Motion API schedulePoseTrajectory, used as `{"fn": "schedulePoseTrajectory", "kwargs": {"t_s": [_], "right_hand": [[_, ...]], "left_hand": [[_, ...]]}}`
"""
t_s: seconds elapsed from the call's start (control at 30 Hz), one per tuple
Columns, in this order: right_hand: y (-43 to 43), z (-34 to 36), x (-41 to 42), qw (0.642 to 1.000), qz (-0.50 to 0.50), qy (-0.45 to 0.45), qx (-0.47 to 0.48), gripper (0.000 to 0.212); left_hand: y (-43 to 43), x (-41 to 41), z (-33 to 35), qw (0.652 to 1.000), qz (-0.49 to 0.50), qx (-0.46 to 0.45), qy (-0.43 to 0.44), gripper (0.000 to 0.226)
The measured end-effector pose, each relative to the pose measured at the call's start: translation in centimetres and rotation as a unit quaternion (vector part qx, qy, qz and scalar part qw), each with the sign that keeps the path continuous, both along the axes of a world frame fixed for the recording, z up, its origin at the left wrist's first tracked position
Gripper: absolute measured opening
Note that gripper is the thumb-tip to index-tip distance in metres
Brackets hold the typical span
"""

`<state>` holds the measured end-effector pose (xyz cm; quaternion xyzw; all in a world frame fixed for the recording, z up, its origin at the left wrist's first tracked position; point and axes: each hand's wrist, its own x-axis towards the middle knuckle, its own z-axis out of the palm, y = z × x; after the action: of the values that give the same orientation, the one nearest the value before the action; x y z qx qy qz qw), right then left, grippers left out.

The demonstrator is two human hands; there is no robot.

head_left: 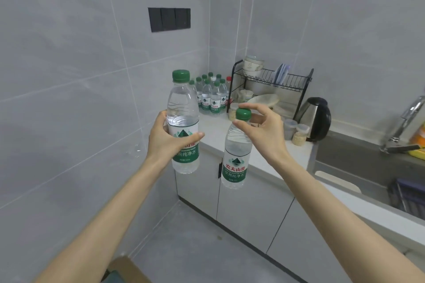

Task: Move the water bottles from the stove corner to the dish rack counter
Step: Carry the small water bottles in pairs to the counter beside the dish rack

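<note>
Water bottles (211,96) with green caps stand clustered on the white counter (213,128) just left of the dish rack (276,80), in the wall corner, with one red-capped bottle (228,80) on the side nearest the rack. Two more are held in the air in front of and left of the rack, short of the counter's edge. The left hand (170,138) wraps fingers and thumb round the label of the upright bottle (182,108). The right hand (264,135) pinches the green cap of the hanging bottle (235,158) between thumb and fingertips. Both bottles hold clear water. Their green-and-white labels read 农夫山泉 in red and 饮用纯净水 in white, with "DRINKING WATER" partly showing. The rack's top tier holds stacked bowls (253,64) and plates (281,73). Just right of the rack sit a kettle (318,117) and two lidded jars (296,132) of pale grains.
</note>
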<state>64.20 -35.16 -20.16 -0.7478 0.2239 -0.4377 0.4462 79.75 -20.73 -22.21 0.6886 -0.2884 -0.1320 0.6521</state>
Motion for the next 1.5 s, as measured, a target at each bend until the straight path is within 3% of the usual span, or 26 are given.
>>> {"fn": "schedulePoseTrajectory", "kwargs": {"t_s": [0.27, 1.03, 1.5], "right_hand": [[-8.8, -2.2, 11.2, 0.999, -0.006, 0.038, -0.015, 0.045], [-31.0, -8.7, 38.0, 0.977, -0.004, 0.213, -0.022, 0.04], [-37.7, -13.4, 45.8, 0.968, -0.044, 0.243, 0.044, 0.035]], "left_hand": [[-8.7, 10.3, -2.9, 1.0, 0.005, 0.02, 0.007, 0.071], [-30.5, 36.4, -11.8, 0.992, 0.027, 0.117, 0.034, 0.073], [-39.0, 45.0, -18.5, 0.985, -0.055, 0.154, 0.056, 0.072]]}}
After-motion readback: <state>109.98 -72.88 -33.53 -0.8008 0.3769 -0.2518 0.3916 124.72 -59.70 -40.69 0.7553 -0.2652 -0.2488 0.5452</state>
